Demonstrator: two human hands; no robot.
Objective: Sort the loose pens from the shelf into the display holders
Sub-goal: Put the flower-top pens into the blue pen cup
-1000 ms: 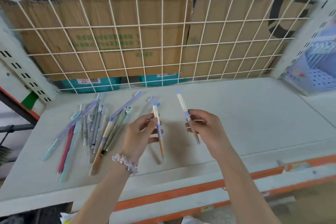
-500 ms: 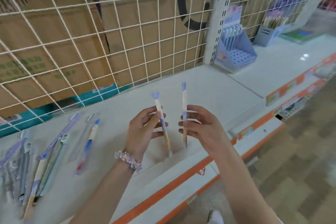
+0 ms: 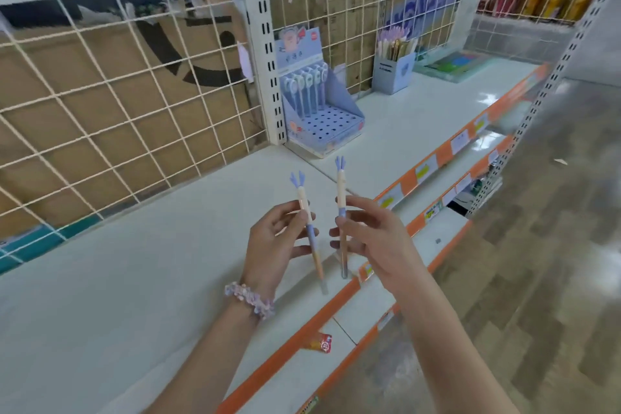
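Left hand (image 3: 274, 242) grip: thumb and fingers pinch a pen (image 3: 309, 225) at mid-barrel, frame centre, antler-like purple topper up and tip pointing down. Right hand (image 3: 373, 239) grip: fingertips pinch a second matching pen (image 3: 342, 212) around its middle, held nearly upright just beside the first; the two pens are close but apart. Both are held above the front edge of the white shelf (image 3: 168, 279). Judging by looks, the pens are light, stiff, slim plastic, with smooth barrels that could twist in a loose pinch; the toppers look thin and likely snap-prone, so hold at the barrel, not the top. Upper centre of the frame: a blue display holder (image 3: 331, 124) with a hole grid, a row of pens standing at its back. Further right, a box holder (image 3: 393, 74) full of pens. The holes look small, so the tip likely needs careful aiming, pen kept vertical.
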